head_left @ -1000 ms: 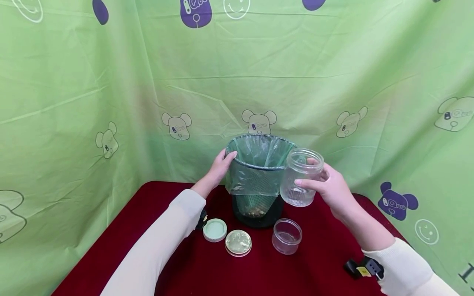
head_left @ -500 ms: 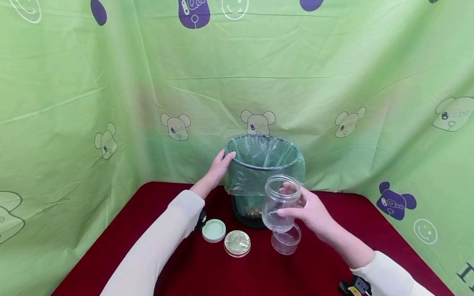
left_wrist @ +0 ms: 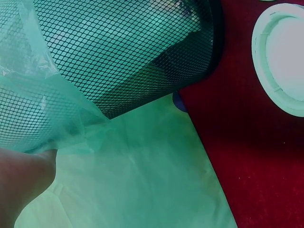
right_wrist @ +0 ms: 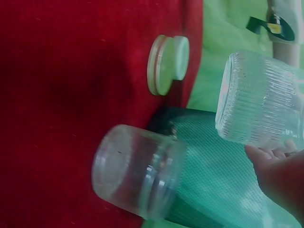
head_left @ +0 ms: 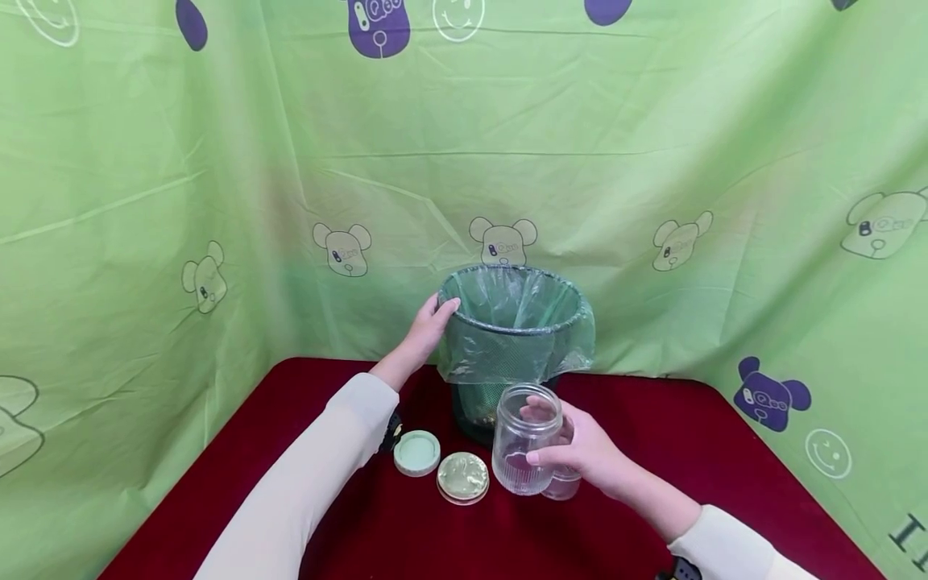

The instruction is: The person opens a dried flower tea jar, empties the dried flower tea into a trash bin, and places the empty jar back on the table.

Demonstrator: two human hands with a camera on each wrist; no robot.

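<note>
My left hand (head_left: pixel 432 322) grips the left rim of a black mesh trash can (head_left: pixel 474 403), thumb over the edge of its green plastic liner (head_left: pixel 500 346). In my right hand (head_left: pixel 580 447) is a clear ribbed glass jar (head_left: pixel 524 451), uncapped and upright, fingers behind it and thumb in front. Partly hidden behind this jar in the head view is a small clear tub (head_left: pixel 564 486); the right wrist view shows the tub (right_wrist: pixel 137 171) standing open on the red cloth. Some small brownish bits lie at the bottom of the can.
A pale green lid (head_left: pixel 416 453) and a gold metal lid (head_left: pixel 462 477) lie on the red-covered table (head_left: pixel 239 483) in front of the can. A green printed curtain (head_left: pixel 406 161) hangs close around the back and sides.
My right hand has carried the glass jar leftward, down and nearer from the can's right side, now overlapping the small tub. The left hand keeps its grip on the rim.
</note>
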